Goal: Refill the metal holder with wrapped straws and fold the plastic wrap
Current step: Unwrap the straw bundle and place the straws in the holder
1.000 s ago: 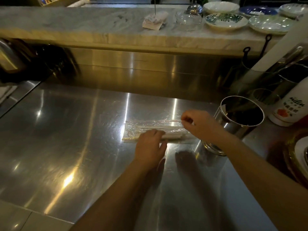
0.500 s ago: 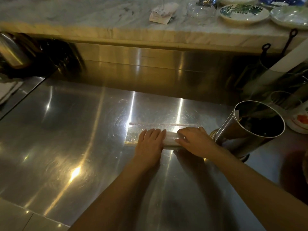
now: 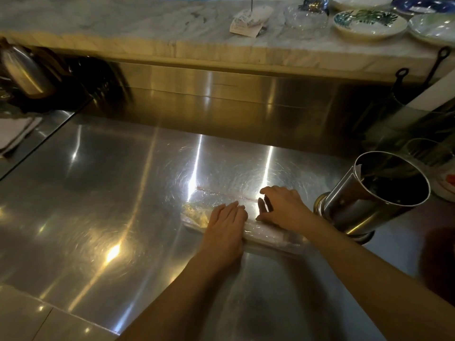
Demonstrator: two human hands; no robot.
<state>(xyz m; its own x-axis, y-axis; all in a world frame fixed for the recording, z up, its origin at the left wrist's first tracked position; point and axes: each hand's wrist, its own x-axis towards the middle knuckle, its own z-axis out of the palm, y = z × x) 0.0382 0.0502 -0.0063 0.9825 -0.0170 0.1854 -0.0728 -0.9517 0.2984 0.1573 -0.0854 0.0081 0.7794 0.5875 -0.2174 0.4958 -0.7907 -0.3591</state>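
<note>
A clear plastic wrap with a thin red strip along its far edge lies flat on the steel counter. My left hand presses palm-down on its middle, fingers together. Beside it, my right hand rests on the wrap's right part with fingers spread, touching the red strip. The metal holder, a shiny cylinder on a round base, stands just right of my right hand; its inside is dark, with one white wrapped end showing at the rim.
The steel counter stretches left and toward me. A marble shelf runs along the back with plates and a paper slip. Glass containers crowd the right edge. A metal kettle sits far left.
My right hand came down from a raised pinch onto the wrap, then slid slightly toward the far red strip. My left hand stayed pressed on the wrap.
</note>
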